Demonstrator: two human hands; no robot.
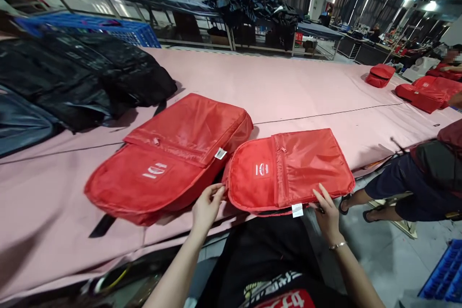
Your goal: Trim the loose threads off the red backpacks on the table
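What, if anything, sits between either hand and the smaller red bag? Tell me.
Nothing visible does. The left hand touches the smaller red bag at its left edge, and the right hand rests on its near edge. The larger red bag lies beside it.

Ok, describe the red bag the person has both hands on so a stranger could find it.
On the long pink table, look at the near edge. Two red bags lie side by side; it is the smaller red bag, right of the big red backpack, flatter, with a white tag hanging off its near edge.
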